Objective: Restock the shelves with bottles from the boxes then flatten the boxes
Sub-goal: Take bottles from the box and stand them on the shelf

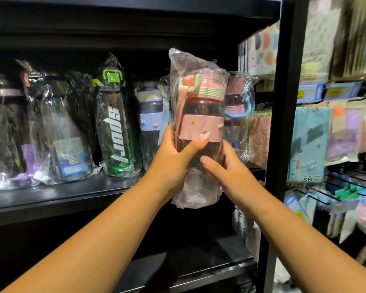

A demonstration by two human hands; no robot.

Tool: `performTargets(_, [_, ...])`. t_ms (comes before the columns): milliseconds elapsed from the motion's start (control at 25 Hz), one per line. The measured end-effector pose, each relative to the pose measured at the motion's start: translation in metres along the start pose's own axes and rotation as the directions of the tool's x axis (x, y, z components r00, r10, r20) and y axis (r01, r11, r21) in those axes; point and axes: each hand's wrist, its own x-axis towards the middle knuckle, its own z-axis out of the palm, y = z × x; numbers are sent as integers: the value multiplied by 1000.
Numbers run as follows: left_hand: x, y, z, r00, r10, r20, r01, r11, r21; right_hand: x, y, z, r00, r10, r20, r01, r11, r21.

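Bottle [200,127]: bagged, upright, off the shelf [57,197], near its right end, likely aimed at a gap.
Left hand [173,159]: wraps its left side.
Right hand [226,168]: fingers curl round the right, steadying.

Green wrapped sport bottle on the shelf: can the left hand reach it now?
Probably not yet: the left hand and right hand both grip the pink bottle in clear plastic wrap. The path looks free, though; the green sport bottle stands unobstructed at the black shelf front.

Head camera faces forward, slightly downward, near the shelf [51,199].
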Motion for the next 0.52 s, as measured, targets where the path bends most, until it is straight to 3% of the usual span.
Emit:
performTargets(200, [-1,8,0,995,-57,80,54,998,39,5,-4,-5,994,-40,-99,47,996,71])
performTargets(320, [-1,14,-12,998,-42,56,26,966,257,16,-7,-11,969,-82,-235,84,996,0])
performTargets(400, [-1,11,-29,1000,18,2,-16,851,525,25,-6,-18,946,-95,-310,63,992,-110])
performTargets(520, [-4,-3,-60,991,119,67,-119,514,849,37,3,-21,932,-107,-347,18,969,-248])
